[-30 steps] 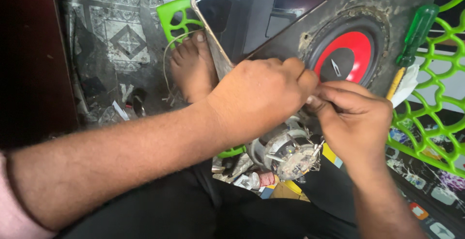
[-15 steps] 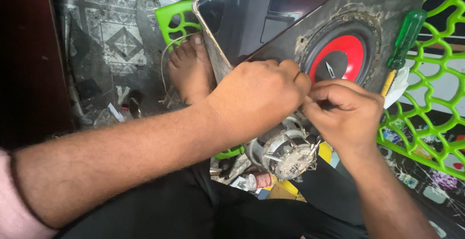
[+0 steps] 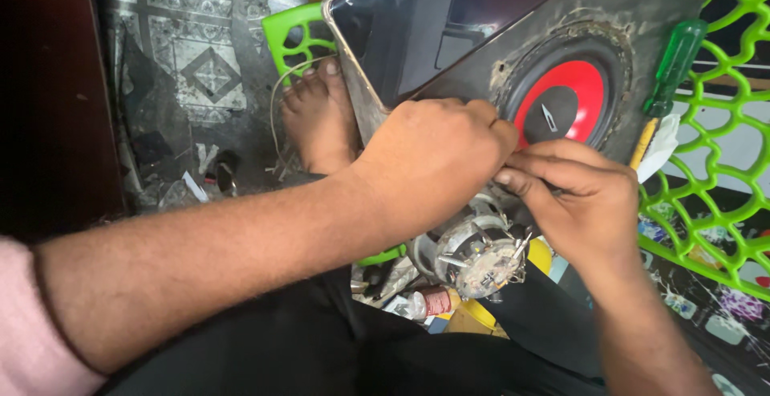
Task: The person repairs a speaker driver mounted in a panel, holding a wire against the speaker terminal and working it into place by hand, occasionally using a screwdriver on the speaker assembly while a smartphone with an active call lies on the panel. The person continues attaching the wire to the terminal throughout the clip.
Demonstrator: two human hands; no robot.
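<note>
Two hands are seen, a left hand [image 3: 429, 167] and a right hand [image 3: 581, 203]. One small electric motor [image 3: 473, 251] is counted beneath them. One speaker panel [image 3: 634, 11] with one red cone [image 3: 581, 91] is counted. One green-handled screwdriver [image 3: 674, 63], one bare foot [image 3: 317, 119] and one green plastic basket [image 3: 706, 155] are also counted.

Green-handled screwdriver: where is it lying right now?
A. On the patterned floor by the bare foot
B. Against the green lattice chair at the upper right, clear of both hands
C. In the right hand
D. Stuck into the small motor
B. The green-handled screwdriver lies on the green lattice chair at the upper right, while the left hand and right hand meet above the small motor, neither touching it.
</note>
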